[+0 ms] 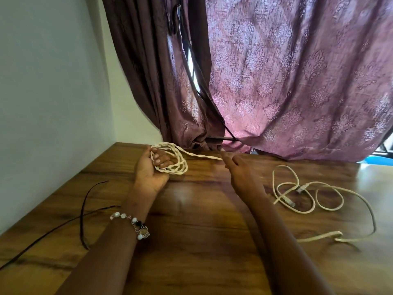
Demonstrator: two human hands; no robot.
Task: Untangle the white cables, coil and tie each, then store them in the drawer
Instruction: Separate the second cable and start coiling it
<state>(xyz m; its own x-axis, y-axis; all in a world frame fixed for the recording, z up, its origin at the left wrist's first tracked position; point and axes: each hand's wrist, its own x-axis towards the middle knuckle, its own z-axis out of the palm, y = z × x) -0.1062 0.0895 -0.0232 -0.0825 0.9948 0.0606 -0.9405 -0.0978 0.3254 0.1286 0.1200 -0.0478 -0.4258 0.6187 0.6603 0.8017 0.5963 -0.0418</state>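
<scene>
While left hand grips coiled twisted cable, right hand pinches its tail.

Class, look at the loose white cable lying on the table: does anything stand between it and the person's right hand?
Nothing visible does. Only bare table lies between the right hand and the loose white cable.
</scene>
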